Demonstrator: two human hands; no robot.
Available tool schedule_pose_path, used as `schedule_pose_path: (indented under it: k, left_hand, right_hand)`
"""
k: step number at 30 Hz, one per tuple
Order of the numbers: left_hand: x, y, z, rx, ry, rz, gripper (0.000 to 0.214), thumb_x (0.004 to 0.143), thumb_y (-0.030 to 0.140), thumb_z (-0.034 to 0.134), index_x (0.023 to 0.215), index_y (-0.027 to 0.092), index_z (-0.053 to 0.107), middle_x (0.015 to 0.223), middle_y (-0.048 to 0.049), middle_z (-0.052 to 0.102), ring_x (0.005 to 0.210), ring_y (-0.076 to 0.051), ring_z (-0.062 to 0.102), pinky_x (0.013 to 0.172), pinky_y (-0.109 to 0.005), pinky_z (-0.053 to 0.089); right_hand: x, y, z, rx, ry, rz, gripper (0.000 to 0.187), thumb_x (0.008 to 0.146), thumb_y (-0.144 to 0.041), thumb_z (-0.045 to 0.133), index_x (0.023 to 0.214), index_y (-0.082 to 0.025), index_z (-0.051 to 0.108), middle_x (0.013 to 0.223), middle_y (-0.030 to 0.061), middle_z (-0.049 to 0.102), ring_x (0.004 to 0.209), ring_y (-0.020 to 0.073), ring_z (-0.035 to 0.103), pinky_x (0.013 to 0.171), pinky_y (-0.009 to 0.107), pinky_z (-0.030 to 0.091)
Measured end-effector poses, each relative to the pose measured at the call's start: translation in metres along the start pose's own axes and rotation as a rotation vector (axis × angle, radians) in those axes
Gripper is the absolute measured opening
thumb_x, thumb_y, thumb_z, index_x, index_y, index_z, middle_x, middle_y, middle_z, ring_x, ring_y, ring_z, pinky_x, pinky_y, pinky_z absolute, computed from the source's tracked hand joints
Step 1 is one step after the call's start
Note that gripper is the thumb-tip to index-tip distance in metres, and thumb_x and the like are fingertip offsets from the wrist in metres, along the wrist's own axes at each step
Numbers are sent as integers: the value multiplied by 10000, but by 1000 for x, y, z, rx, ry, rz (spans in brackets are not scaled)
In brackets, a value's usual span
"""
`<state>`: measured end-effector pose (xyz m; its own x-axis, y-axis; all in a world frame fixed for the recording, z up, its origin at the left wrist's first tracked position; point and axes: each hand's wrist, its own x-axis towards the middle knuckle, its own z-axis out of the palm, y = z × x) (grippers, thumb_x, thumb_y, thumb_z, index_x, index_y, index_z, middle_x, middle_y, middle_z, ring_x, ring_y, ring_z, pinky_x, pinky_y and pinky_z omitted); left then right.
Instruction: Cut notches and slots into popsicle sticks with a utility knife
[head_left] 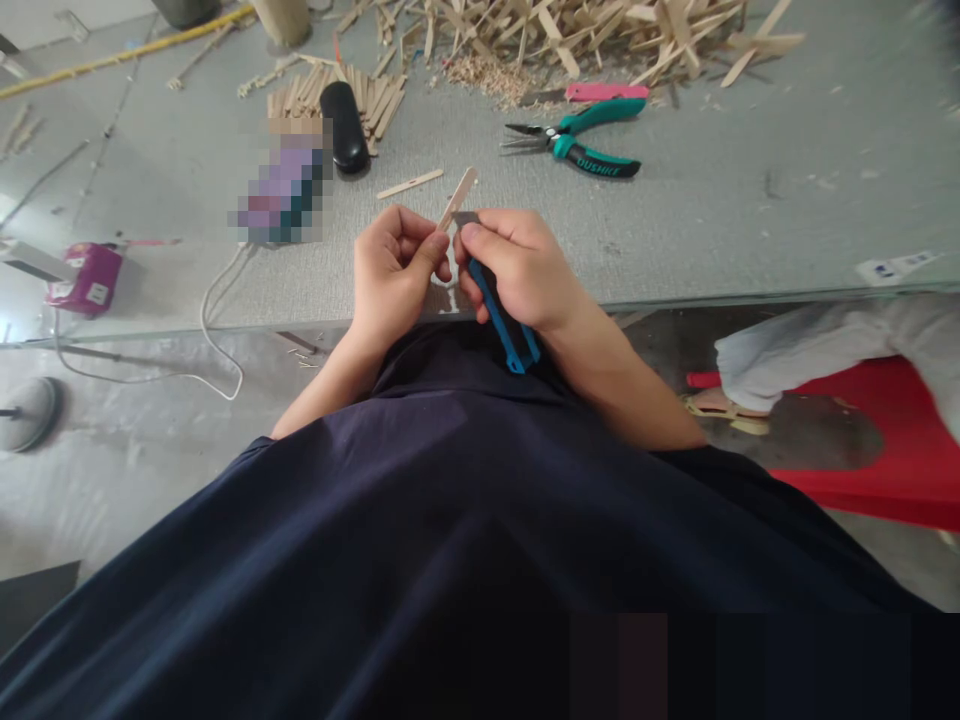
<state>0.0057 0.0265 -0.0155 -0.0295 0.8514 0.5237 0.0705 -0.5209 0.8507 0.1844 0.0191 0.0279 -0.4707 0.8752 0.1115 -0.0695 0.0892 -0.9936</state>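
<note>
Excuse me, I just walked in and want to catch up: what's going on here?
The person's left hand holds a pale wooden stick and the right hand a blue-and-black cutter, its grey blade close beside the stick; whether they touch is hard to tell. Another stick lies on the table just beyond the left hand, with pliers farther to the right and heaped sticks at the back.

Shows pale tan on the wooden stick [459,198], blue and black on the cutter [502,312], teal and black on the pliers [562,146], pink on the tool handle [606,92]. Runs to finely mottled grey across the table [750,200], black on the oblong case [344,128], purple with white patches on the box [91,275], dark navy on the shirt [450,500] and red on the stool [900,440].
</note>
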Motion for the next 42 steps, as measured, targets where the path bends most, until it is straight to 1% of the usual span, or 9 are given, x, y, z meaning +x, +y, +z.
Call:
schedule_pose_path:
  k: [3,6,12,20,23,27,35,38,42]
  left_hand:
    - [0,-1,-2,-1,-1,-16,550,949,752,848,898,243,646,639,53,672,561,-94,681,564,-229,562]
    - [0,-2,-2,-18,8,-7,553,939,760,853,904,243,660,646,49,684,564,-99,692,554,-227,557]
    - [1,-1,-1,-33,7,-3,572,916,794,848,946,239,715,673,31,707,614,-129,744,584,-253,609]
    - [0,2,1,-14,10,20,564,943,791,822,922,240,702,668,30,688,606,-128,736,579,-257,615]
    - [-1,4,2,-13,12,29,569,947,795,816,911,244,678,655,42,674,529,-94,661,488,-220,514]
    - [-2,3,2,-15,5,43,573,954,803,803,911,251,653,683,54,676,433,-44,509,400,-204,366]
    - [5,-4,-3,77,55,205,519,981,742,815,880,242,719,735,42,634,598,-61,612,543,-208,493]
    - [4,-8,-2,67,53,205,491,981,728,821,917,245,764,763,35,674,624,-68,643,561,-211,524]
    - [2,-8,-1,49,47,179,495,977,733,822,922,244,763,766,31,695,615,-75,661,548,-212,532]
  right_hand:
    - [0,4,-1,23,60,9,350,1150,-471,575,877,-252,576,592,-30,600,407,132,520,382,250,389]
    - [0,4,-1,14,47,16,391,1149,-524,618,872,-251,575,596,-39,588,410,120,520,388,242,402]
    - [0,-2,1,-43,-11,-4,359,1159,-403,566,833,-254,568,557,-40,576,407,122,505,392,242,398]
    - [0,-4,2,-54,-17,4,360,1164,-372,565,825,-250,570,557,-42,570,404,118,497,410,254,414]
    - [-1,-5,2,-60,-19,-9,357,1163,-333,533,821,-246,580,555,-34,579,402,124,497,405,266,401]
    - [-2,-5,2,-66,-23,-16,372,1168,-380,557,820,-250,577,564,-31,585,405,131,497,409,286,397]
    - [-4,-6,5,-79,0,3,333,1152,-292,531,824,-251,563,538,-40,581,410,126,498,410,267,378]
    - [-3,-5,5,-83,2,-5,311,1138,-244,502,834,-248,566,535,-43,579,404,127,495,411,268,371]
    - [-3,-4,5,-82,5,-18,313,1144,-281,532,834,-251,567,541,-51,577,399,125,492,413,270,360]
